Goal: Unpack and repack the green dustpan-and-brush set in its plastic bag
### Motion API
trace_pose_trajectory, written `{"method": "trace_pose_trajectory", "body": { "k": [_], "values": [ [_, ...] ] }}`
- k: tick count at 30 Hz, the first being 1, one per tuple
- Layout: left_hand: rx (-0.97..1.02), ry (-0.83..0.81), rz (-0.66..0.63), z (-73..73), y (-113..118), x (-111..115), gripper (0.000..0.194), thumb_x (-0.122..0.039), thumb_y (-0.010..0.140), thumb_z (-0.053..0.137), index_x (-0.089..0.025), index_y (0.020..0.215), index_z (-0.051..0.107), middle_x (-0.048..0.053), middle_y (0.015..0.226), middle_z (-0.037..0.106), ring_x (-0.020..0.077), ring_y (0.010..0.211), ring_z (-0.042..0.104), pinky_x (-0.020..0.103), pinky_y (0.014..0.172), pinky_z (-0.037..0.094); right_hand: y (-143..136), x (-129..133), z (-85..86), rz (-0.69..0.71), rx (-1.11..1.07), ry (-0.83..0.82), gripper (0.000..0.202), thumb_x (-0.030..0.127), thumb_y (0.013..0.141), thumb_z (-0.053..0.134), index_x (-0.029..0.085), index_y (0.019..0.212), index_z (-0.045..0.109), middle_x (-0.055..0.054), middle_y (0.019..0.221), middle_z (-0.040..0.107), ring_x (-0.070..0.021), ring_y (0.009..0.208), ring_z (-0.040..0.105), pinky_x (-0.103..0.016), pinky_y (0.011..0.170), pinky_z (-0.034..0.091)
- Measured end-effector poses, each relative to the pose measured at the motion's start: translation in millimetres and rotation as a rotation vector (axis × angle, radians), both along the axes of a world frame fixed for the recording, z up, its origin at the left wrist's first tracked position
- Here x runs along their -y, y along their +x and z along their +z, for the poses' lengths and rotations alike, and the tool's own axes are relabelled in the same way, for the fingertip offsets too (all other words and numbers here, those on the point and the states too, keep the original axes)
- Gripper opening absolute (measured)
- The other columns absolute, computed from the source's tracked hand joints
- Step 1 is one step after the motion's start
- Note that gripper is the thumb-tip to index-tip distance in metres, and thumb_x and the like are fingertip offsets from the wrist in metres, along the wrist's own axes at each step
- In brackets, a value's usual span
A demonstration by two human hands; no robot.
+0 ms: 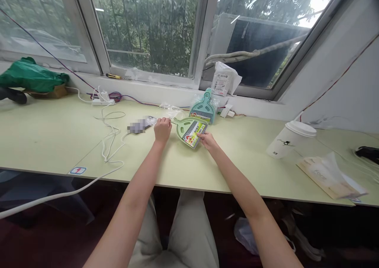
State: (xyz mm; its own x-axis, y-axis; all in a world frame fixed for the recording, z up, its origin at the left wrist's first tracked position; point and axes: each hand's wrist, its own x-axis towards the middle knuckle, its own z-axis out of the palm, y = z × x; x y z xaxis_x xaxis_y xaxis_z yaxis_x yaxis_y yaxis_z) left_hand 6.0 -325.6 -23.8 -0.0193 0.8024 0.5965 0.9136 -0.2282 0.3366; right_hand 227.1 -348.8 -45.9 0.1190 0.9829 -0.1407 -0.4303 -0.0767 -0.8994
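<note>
A light green dustpan (182, 134) with a small grey-bristled brush tucked in it and a yellow-green label lies tilted just above the table. My left hand (162, 130) is closed at the end of its handle. My right hand (208, 141) pinches the wide front edge by the label, thumb on top. Just behind, a stack of teal dustpans (207, 102) with a brush and label leans against the wall below the window, partly in clear plastic. Crumpled clear film (171, 109) lies behind my left hand.
White cables (108, 141) run across the table from a power strip (103, 101). A blurred-out grey object (137, 126) lies left of my hand. To the right are a white paper cup (291, 139) and a tissue pack (330, 177). A screwdriver (114, 76) rests on the windowsill.
</note>
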Motion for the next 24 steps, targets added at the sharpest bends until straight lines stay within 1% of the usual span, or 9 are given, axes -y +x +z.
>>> {"method": "trace_pose_trajectory", "body": {
  "k": [6, 8, 10, 12, 14, 15, 17, 20, 24],
  "values": [
    [0.017, 0.08, -0.268, 1.2, 17.7, 9.6, 0.029, -0.028, 0.093, 0.038, -0.022, 0.1, 0.066, 0.01, 0.103, 0.064, 0.0273, 0.108, 0.05, 0.039, 0.093, 0.039, -28.4, 12.2, -8.1, -0.118, -0.059, 0.067, 0.021, 0.003, 0.069, 0.071, 0.015, 0.083, 0.061, -0.004, 0.085, 0.074, -0.0166, 0.081, 0.071, -0.032, 0.082, 0.06],
    [0.055, 0.086, -0.313, 4.4, 25.1, 16.3, 0.025, -0.031, 0.092, 0.043, -0.023, 0.099, 0.066, 0.01, 0.112, 0.063, 0.0275, 0.115, 0.047, 0.041, 0.099, 0.035, -32.9, 15.0, -8.8, -0.127, -0.083, 0.119, 0.02, 0.006, 0.07, 0.071, 0.015, 0.085, 0.061, -0.004, 0.087, 0.073, -0.0161, 0.083, 0.071, -0.031, 0.083, 0.059],
    [0.167, 0.119, -0.254, 8.9, 31.9, 22.5, 0.028, -0.037, 0.089, 0.05, -0.024, 0.111, 0.062, 0.01, 0.131, 0.053, 0.0292, 0.129, 0.038, 0.043, 0.108, 0.028, -33.5, 16.5, -7.6, -0.139, -0.111, 0.171, 0.02, 0.009, 0.071, 0.07, 0.015, 0.087, 0.061, -0.004, 0.09, 0.073, -0.0158, 0.086, 0.07, -0.03, 0.084, 0.059],
    [0.384, 0.162, -0.113, 13.5, 36.8, 24.8, 0.051, -0.046, 0.086, 0.055, -0.023, 0.131, 0.047, 0.011, 0.148, 0.034, 0.0309, 0.141, 0.021, 0.046, 0.112, 0.023, -31.9, 17.0, -5.3, -0.15, -0.135, 0.211, 0.022, 0.012, 0.07, 0.071, 0.016, 0.089, 0.061, -0.004, 0.094, 0.073, -0.0159, 0.09, 0.069, -0.029, 0.085, 0.058],
    [0.671, 0.141, -0.047, 16.8, 39.3, 21.5, 0.069, -0.053, 0.086, 0.052, -0.022, 0.143, 0.029, 0.014, 0.152, 0.026, 0.0299, 0.144, 0.016, 0.045, 0.111, 0.026, -30.2, 17.3, -2.7, -0.146, -0.14, 0.235, 0.023, 0.015, 0.07, 0.072, 0.017, 0.089, 0.061, -0.004, 0.097, 0.072, -0.0161, 0.093, 0.068, -0.029, 0.087, 0.057],
    [0.815, 0.086, -0.099, 17.4, 39.9, 18.1, 0.07, -0.056, 0.087, 0.049, -0.022, 0.144, 0.027, 0.015, 0.15, 0.029, 0.0292, 0.143, 0.02, 0.044, 0.109, 0.03, -29.7, 17.6, -1.5, -0.139, -0.136, 0.242, 0.022, 0.016, 0.07, 0.072, 0.017, 0.089, 0.061, -0.004, 0.098, 0.071, -0.0162, 0.094, 0.068, -0.03, 0.088, 0.057],
    [1.06, -0.102, -0.35, 16.1, 41.5, 10.3, 0.064, -0.06, 0.088, 0.041, -0.02, 0.138, 0.036, 0.014, 0.14, 0.045, 0.0286, 0.133, 0.039, 0.042, 0.103, 0.04, -29.6, 18.4, 0.8, -0.125, -0.121, 0.249, 0.022, 0.017, 0.069, 0.072, 0.017, 0.088, 0.061, -0.005, 0.099, 0.071, -0.0168, 0.096, 0.068, -0.031, 0.089, 0.057],
    [1.273, -0.384, -0.703, 9.6, 47.9, 4.1, 0.057, -0.061, 0.083, 0.048, -0.018, 0.12, 0.053, 0.011, 0.115, 0.064, 0.0267, 0.108, 0.061, 0.041, 0.091, 0.049, -30.6, 20.7, 4.3, -0.157, -0.122, 0.272, 0.025, 0.018, 0.07, 0.071, 0.018, 0.092, 0.059, -0.005, 0.101, 0.07, -0.017, 0.097, 0.067, -0.032, 0.089, 0.056],
    [1.356, -0.562, -0.816, 1.2, 62.6, 9.6, 0.05, -0.053, 0.077, 0.062, -0.02, 0.114, 0.055, 0.007, 0.106, 0.068, 0.0237, 0.099, 0.065, 0.039, 0.09, 0.05, -30.6, 24.3, 9.1, -0.269, -0.161, 0.321, 0.039, 0.017, 0.072, 0.068, 0.022, 0.107, 0.053, -0.004, 0.108, 0.069, -0.0154, 0.101, 0.066, -0.031, 0.089, 0.056]
  ]
}}
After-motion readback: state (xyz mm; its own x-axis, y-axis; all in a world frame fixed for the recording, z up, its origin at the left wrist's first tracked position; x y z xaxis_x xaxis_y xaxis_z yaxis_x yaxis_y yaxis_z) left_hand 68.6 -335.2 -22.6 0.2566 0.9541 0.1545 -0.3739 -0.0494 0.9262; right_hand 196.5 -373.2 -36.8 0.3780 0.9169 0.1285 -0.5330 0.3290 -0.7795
